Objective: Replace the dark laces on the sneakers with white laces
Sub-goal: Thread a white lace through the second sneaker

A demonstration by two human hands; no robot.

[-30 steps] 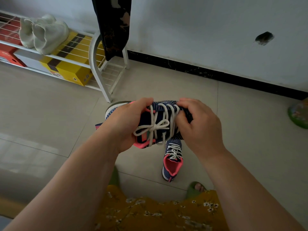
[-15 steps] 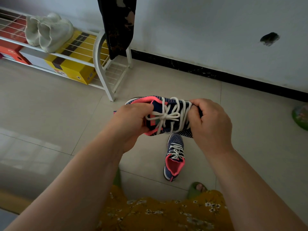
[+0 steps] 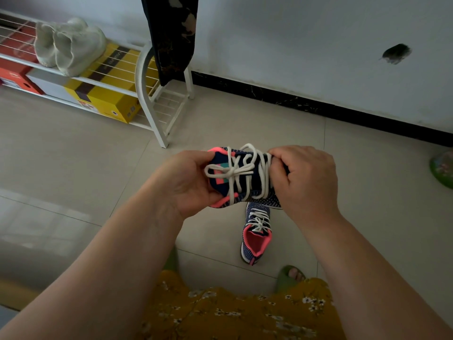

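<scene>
Above tiled floor point(image 3: 343, 168), left hand point(image 3: 188, 182) and right hand point(image 3: 308, 182) gripping white-laced sneaker point(image 3: 245, 177)

The held sneaker point(image 3: 241, 177) has been rotated between the left hand point(image 3: 190, 182) and the right hand point(image 3: 307, 179): one second ago its laced top faced down toward the sneaker on the floor point(image 3: 256, 235). Now the tongue and white bow point(image 3: 231, 171) face upward, and the pink collar, previously on the edge nearest that sneaker, shows at both edges.
</scene>
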